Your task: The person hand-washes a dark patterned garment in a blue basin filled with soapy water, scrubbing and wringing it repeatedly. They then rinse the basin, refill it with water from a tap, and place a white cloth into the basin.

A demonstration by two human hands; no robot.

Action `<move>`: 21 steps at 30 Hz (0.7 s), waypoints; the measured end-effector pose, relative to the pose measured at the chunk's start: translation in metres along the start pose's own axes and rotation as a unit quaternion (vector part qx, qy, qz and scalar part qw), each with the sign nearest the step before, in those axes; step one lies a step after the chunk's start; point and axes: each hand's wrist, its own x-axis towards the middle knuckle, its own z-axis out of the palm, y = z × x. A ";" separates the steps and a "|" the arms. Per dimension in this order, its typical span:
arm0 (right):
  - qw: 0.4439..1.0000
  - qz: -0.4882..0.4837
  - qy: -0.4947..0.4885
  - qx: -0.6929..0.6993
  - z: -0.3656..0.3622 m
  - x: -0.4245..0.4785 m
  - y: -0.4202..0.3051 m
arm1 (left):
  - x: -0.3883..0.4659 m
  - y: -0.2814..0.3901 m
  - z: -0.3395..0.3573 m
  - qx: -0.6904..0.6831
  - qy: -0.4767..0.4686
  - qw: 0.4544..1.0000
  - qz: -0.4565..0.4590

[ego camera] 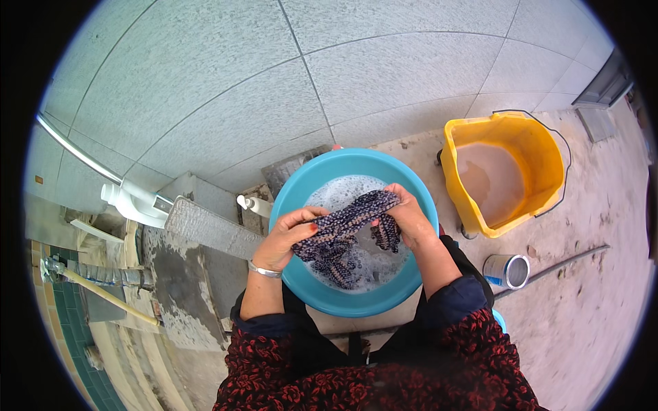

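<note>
A dark, light-patterned cloth (pixel 354 213) is stretched between my two hands above a round turquoise plastic basin (pixel 354 306). My left hand (pixel 288 234), with a silver bracelet at the wrist, grips the cloth's left end, thumb on top. At the cloth's upper right end, my right hand (pixel 408 218) holds it pinched, with its fingers partly hidden behind the fabric. Lower folds of the cloth hang down to the soapy water (pixel 380 264), where white suds float. Part of the cloth may be under the suds; that cannot be made out.
A yellow wheeled bucket (pixel 547 159) with murky water stands to the right, near an open metal can (pixel 506 271) and a dark hose (pixel 568 264). Left of the basin are a white pump bottle (pixel 255 205), a stone slab (pixel 211 228) and a white jug (pixel 136 205). A tiled wall (pixel 401 77) rises beyond.
</note>
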 end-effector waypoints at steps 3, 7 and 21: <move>0.995 -0.011 -0.013 0.098 0.001 -0.001 -0.005 | 0.003 0.001 0.011 0.132 0.016 0.991 -0.014; 0.989 0.013 -0.043 0.141 -0.002 0.000 -0.007 | 0.004 -0.001 0.015 0.169 -0.038 0.982 -0.073; 0.978 0.049 -0.080 0.184 0.001 -0.009 -0.008 | 0.012 -0.015 0.008 0.064 0.135 0.983 0.108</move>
